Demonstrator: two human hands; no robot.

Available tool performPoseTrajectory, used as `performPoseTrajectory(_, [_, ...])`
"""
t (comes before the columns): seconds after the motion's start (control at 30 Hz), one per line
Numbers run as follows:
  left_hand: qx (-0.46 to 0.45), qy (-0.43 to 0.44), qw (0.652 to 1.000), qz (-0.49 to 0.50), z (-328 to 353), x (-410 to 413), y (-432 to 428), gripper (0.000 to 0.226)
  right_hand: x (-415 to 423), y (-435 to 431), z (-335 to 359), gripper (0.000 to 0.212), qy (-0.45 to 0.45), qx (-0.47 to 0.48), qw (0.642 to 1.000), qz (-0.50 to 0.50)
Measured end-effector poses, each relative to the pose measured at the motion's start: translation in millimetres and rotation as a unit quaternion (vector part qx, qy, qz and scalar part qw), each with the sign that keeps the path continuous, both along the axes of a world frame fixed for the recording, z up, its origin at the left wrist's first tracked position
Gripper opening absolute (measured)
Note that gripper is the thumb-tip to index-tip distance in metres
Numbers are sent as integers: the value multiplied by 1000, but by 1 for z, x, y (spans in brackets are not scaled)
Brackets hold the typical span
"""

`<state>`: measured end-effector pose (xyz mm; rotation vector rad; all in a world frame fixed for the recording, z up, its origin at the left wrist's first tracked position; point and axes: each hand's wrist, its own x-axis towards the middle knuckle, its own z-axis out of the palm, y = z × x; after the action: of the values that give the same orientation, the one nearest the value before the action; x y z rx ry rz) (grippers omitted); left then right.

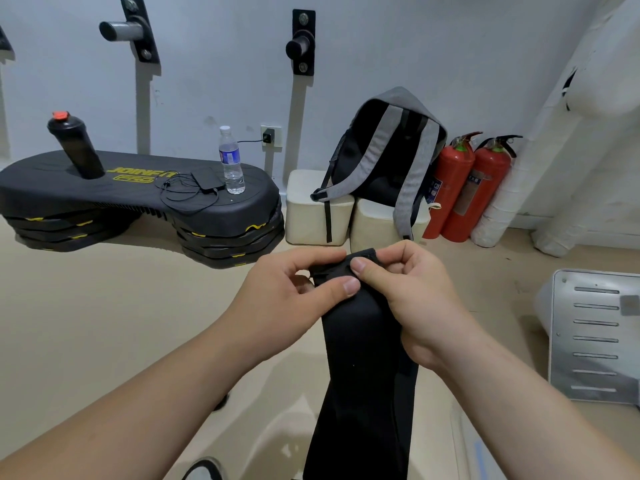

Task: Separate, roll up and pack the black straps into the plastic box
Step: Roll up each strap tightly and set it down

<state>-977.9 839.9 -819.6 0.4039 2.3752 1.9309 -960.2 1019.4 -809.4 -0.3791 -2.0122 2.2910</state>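
hands: left hand (294, 289), right hand (412, 292) | pinch black strap (363, 358) top (rest hangs down)

Wide black strap (360, 375), hanging, top folded

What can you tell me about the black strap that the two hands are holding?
The black strap is a wide, flat band of matte, soft-looking fabric. It hangs straight down from the hands and leaves the picture at the bottom edge. Its top end is folded or curled over, pinched between the left hand and the right hand. Only these hands visibly touch it.
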Motion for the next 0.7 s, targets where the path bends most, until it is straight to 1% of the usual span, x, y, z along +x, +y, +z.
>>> performPoseTrajectory(0.1, [-33, 27, 999, 9, 0, -1, 0, 35, 2, -5, 0, 23, -2, 5, 1000, -7])
performPoseTrajectory(0.2, [-31, 53, 998, -11, -1, -2, 1, 31, 3, -7, 0, 27, 2, -3, 1000, -8])
performPoseTrajectory(0.3, [-36, 85, 995, -25, 1, 0, 1, 33, 4, -4, 3, 30, -9, -30, 999, 24])
performPoseTrajectory(0.4, [-64, 129, 989, -11, 0, -1, 0, 23, 6, -4, 4, 14, -27, -15, 996, 86])
performPoseTrajectory(0.43, [-75, 138, 988, -9, -1, -2, 0, 21, 7, -5, 3, 13, -31, -5, 995, 96])
performPoseTrajectory(0.53, [-82, 128, 988, -17, -1, -1, -1, 19, 8, -5, 0, 15, -24, 22, 994, 102])
performPoseTrajectory(0.63, [-62, 125, 990, 11, 1, -1, -1, 18, 7, -3, 3, 20, -24, -2, 992, 128])
performPoseTrajectory(0.7, [-45, 122, 991, 33, 2, -2, -2, 17, 8, 0, 7, 19, -10, -12, 987, 162])
